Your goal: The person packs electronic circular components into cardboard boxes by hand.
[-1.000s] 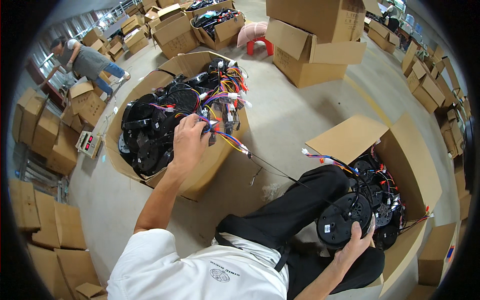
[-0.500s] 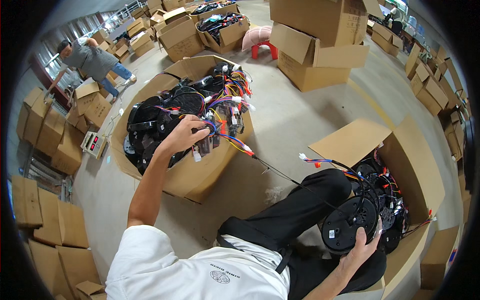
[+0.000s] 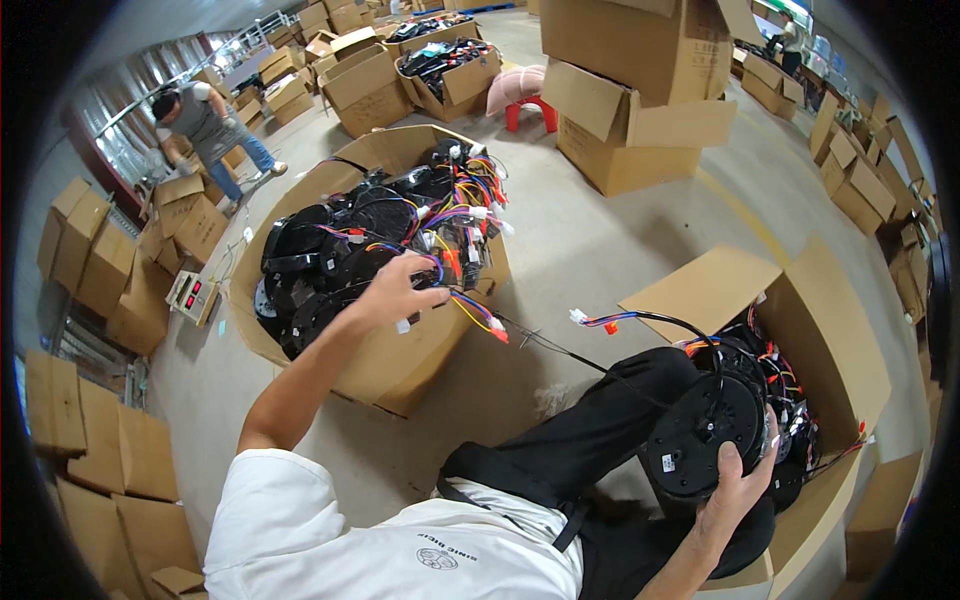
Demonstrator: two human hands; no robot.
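Two hands at work: right hand (image 3: 735,490) gripping a black motor disc (image 3: 705,437) over the right box (image 3: 835,350), left hand (image 3: 395,290) closed on coloured wires (image 3: 455,300) in the left box (image 3: 400,355), floor (image 3: 600,240) between.

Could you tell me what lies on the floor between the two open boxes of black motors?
In the head view, the person's black-trousered leg and a dark cable cross bare concrete.
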